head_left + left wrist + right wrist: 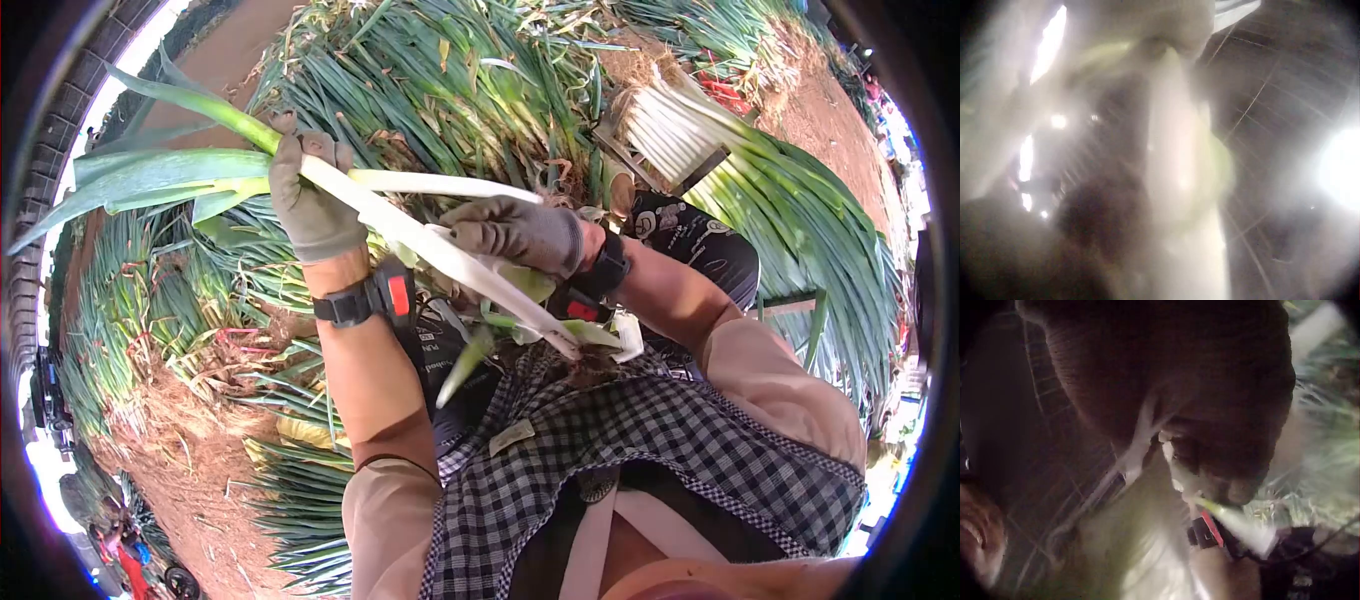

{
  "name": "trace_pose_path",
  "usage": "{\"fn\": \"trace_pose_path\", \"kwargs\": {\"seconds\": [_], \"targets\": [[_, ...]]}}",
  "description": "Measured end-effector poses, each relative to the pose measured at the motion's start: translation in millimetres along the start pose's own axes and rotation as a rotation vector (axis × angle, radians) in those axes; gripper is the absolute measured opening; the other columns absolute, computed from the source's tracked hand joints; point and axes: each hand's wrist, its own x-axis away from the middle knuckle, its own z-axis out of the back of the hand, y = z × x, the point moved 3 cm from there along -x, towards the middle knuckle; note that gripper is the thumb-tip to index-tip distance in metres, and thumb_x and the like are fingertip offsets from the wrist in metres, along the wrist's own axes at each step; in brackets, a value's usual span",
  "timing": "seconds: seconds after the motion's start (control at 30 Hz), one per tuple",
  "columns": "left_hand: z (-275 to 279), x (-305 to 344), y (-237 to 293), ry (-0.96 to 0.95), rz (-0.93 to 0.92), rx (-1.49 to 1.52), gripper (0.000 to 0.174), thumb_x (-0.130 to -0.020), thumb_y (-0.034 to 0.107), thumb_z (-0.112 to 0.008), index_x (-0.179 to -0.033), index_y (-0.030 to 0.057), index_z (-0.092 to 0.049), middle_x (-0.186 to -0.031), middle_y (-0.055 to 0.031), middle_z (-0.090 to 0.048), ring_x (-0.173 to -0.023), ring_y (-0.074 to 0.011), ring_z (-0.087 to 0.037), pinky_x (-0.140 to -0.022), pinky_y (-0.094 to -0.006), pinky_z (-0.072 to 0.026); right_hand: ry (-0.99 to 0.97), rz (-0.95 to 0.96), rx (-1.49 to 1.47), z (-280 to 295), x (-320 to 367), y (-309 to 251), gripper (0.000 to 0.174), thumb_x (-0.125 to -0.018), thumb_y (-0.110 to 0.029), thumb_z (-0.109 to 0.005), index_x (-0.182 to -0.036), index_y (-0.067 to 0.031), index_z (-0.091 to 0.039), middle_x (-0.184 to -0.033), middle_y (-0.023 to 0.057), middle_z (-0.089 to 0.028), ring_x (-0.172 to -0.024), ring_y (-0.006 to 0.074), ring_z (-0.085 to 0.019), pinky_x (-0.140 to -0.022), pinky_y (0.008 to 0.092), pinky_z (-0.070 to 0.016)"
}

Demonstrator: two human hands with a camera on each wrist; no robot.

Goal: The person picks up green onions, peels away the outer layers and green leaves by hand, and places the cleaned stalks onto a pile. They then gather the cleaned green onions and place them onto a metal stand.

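Firstly, at the far left of the head view, a heap of loose onions is laid on brown soil, and above it the green leaves of a large green onion are fanned outward. Next, the onion is held by the gloved left hand, whose fingers are clamped round the stem near the point where green turns to white. From that grip the white shaft is slanted toward the lower right, and its root end is positioned over a checked apron. A second white stem is extended rightward from beside the same hand. In the left wrist view, the pale shaft is shown blurred. Below the shaft, a pale green leaf piece is suspended. Beside the middle of the shaft, the gloved right hand is placed; its fingers are curled together, and a thin pale strip is pinched in them, as shown in the right wrist view. Whether the shaft is also touched by that hand cannot be determined. Further right, a bundle of white-stemmed onions is laid against metal bars, with its leaves directed downward.
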Motion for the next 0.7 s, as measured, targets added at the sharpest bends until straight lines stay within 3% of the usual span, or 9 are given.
{"fn": "trace_pose_path", "kwargs": {"seconds": [0.07,0.13,0.23,0.37,0.47,0.53,0.67,0.7], "targets": [[-2,1,1,-0.013,0.007,0.013,0.024,-0.093,0.019,-0.056,-0.111,0.0051,-0.051,-0.07,0.0023,-0.047,-0.055,-0.0064,-0.035,-0.051,-0.0233,-0.0291,-0.208,-0.072,-0.262,-8,2,11,0.046,-0.088,-0.034,-0.066,-0.118,0.0006,-0.061,-0.103,0.0033,-0.066,-0.096,0.0087,-0.058,-0.087,0.0266,-0.0481],[0,3,-2,0.031,0.076,0.068,0.025,-0.089,0.017,-0.06,-0.11,0.0075,-0.054,-0.069,0.0013,-0.05,-0.063,-0.0085,-0.042,-0.055,-0.0257,-0.0329,-0.095,-0.024,-0.172,-16,8,-4,0.047,-0.088,-0.036,-0.066,-0.117,0.0006,-0.062,-0.102,0.0045,-0.068,-0.092,0.0109,-0.061,-0.083,0.0275,-0.05],[0,-1,0,-0.1,0.103,0.068,0.027,-0.088,0.017,-0.06,-0.112,0.0072,-0.053,-0.07,0.0014,-0.05,-0.064,-0.0088,-0.043,-0.056,-0.0256,-0.0333,-0.268,-0.081,-0.238,-18,8,-8,0.048,-0.087,-0.036,-0.066,-0.116,0.0013,-0.062,-0.102,0.0092,-0.069,-0.09,0.0146,-0.065,-0.082,0.0298,-0.0516],[-6,5,1,-0.085,0.08,0.022,0.027,-0.088,0.016,-0.059,-0.112,0.0069,-0.052,-0.071,0.0012,-0.049,-0.066,-0.0089,-0.044,-0.057,-0.0258,-0.0339,-0.258,-0.122,-0.218,-11,14,-1,0.045,-0.088,-0.035,-0.066,-0.115,0.0015,-0.062,-0.098,0.0085,-0.069,-0.09,0.0147,-0.065,-0.082,0.0299,-0.0514],[-7,10,3,-0.031,0.068,-0.039,0.026,-0.087,0.016,-0.059,-0.11,0.0058,-0.051,-0.072,0.0007,-0.047,-0.067,-0.009,-0.046,-0.06,-0.0259,-0.0372,-0.147,-0.131,-0.531,2,15,13,0.036,-0.09,-0.027,-0.064,-0.113,0.0016,-0.063,-0.091,0.0065,-0.069,-0.087,0.0144,-0.065,-0.08,0.0296,-0.0517],[-9,13,5,0.021,0.027,-0.204,0.027,-0.086,0.015,-0.059,-0.109,0.0044,-0.051,-0.074,0.0002,-0.048,-0.067,-0.0093,-0.046,-0.062,-0.0254,-0.0402,0.087,0.004,0.167,18,22,13,0.025,-0.09,-0.012,-0.062,-0.111,0.0004,-0.064,-0.088,0.0038,-0.067,-0.083,0.0107,-0.063,-0.076,0.0271,-0.0513],[-4,19,2,0.058,-0.026,-0.444,0.021,-0.087,0.009,-0.055,-0.107,0.0031,-0.049,-0.073,-0.0011,-0.047,-0.06,-0.0097,-0.04,-0.055,-0.025,-0.034,0.198,-0.035,0.168,25,46,12,0.024,-0.089,-0.001,-0.059,-0.112,-0.0017,-0.064,-0.091,0.0013,-0.068,-0.081,0.0051,-0.06,-0.072,0.0229,-0.0495],[-5,19,2,0.073,0.011,-0.369,0.021,-0.088,0.009,-0.055,-0.107,0.003,-0.049,-0.072,-0.001,-0.047,-0.059,-0.0098,-0.04,-0.055,-0.0251,-0.0338,0.165,-0.094,0.18,28,53,8,0.023,-0.09,-0.002,-0.059,-0.112,-0.0017,-0.064,-0.091,0.0025,-0.068,-0.083,0.0071,-0.06,-0.074,0.0243,-0.0496]]}}
